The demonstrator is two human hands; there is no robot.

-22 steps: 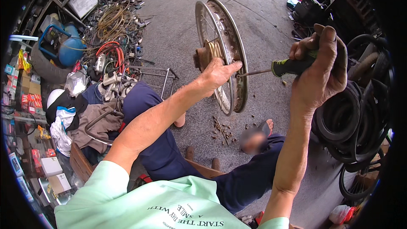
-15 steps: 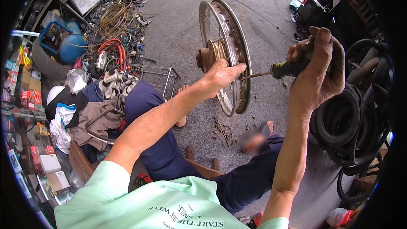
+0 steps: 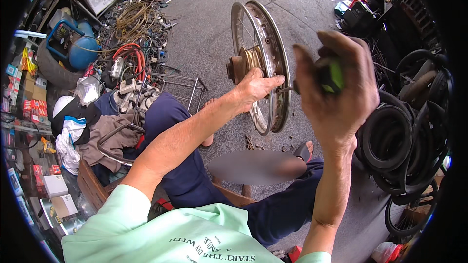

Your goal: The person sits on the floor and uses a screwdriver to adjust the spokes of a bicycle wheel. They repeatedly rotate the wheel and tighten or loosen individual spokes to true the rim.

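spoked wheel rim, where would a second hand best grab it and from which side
Probably the top arc of the spoked wheel rim, coming down from above. The wheel stands upright on edge, so its top is bare and open. The left hand already braces the middle near the brown hub, and the right hand works a green-handled screwdriver at the near edge, so both those parts are taken.

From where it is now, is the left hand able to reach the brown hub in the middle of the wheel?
Probably yes. The left hand already rests on the wheel rim, right beside the hub, and only thin spokes lie between them. The right hand with the screwdriver stays on the rim's other side.
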